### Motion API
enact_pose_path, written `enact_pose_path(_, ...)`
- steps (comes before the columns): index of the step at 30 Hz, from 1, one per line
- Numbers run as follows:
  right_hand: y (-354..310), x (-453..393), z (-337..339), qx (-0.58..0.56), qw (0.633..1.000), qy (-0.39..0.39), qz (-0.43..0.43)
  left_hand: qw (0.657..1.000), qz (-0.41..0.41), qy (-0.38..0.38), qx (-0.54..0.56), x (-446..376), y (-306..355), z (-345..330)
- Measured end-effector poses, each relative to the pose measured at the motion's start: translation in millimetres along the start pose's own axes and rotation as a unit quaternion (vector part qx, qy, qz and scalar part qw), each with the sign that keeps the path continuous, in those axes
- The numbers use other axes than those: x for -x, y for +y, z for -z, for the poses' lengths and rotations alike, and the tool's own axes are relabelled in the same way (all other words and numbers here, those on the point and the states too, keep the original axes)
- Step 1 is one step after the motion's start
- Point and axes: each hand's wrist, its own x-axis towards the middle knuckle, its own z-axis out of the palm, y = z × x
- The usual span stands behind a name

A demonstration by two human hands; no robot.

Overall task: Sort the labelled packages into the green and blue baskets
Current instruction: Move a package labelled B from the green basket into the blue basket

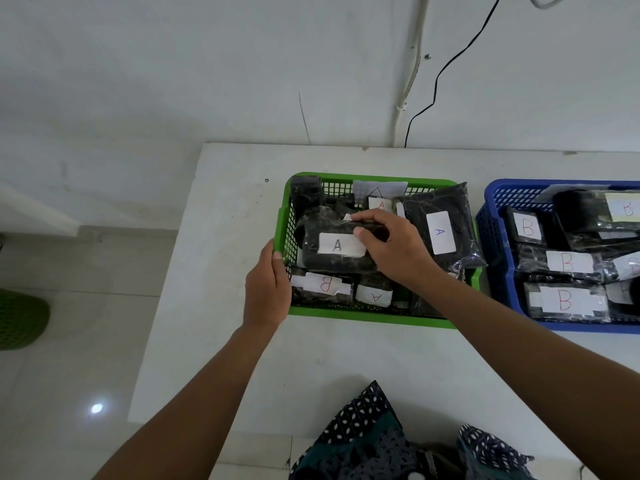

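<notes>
A green basket (367,317) stands on the white table, filled with several black packages. My right hand (391,245) grips a black package labelled A (325,252) lying on top of the pile. My left hand (266,289) holds the basket's left rim, thumb on the edge. A package labelled B (320,284) lies at the basket's front left. Another A package (440,230) leans against the right wall. To the right stands the blue basket (498,271), holding several black packages labelled B (566,299).
The white table (225,341) ends at a left edge over a tiled floor. A green round object (20,318) sits on the floor at the far left. A black cable (436,84) runs down the wall behind. Patterned cloth (381,441) lies at the near edge.
</notes>
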Motion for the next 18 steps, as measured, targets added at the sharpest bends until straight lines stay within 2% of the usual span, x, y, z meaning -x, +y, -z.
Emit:
enact_pose_path(4, 0.4, 0.1, -1.3, -0.013, 0.998, 0.067, 0.009, 1.0, -0.001, 0.003, 0.005, 1.1, 2.0, 0.3)
enact_pose_path(6, 2.1, 5.3, -5.4, 0.032, 0.998, 0.041, 0.046, 1.0, 0.003, 0.0, 0.011, -0.2, 1.0, 0.3)
enact_pose_path(9, 13.8, 20.5, -17.0, 0.129, 0.983, -0.044, 0.125, 1.0, 0.014, -0.007, 0.024, -3.6, -2.0, 2.2)
enact_pose_path(12, 29.2, 33.7, -23.4, 0.182, 0.965, -0.12, 0.144, 0.999, 0.029, -0.014, 0.044, -7.2, -3.3, 3.8)
enact_pose_path(15, 31.3, 34.3, -21.3, 0.196, 0.963, -0.119, 0.142, 0.997, 0.042, -0.02, 0.061, -10.9, -2.6, 3.8)
enact_pose_path(18, 17.3, 21.9, -18.7, 0.167, 0.976, -0.089, 0.104, 0.997, 0.036, -0.024, 0.063, -13.2, -2.4, 3.0)
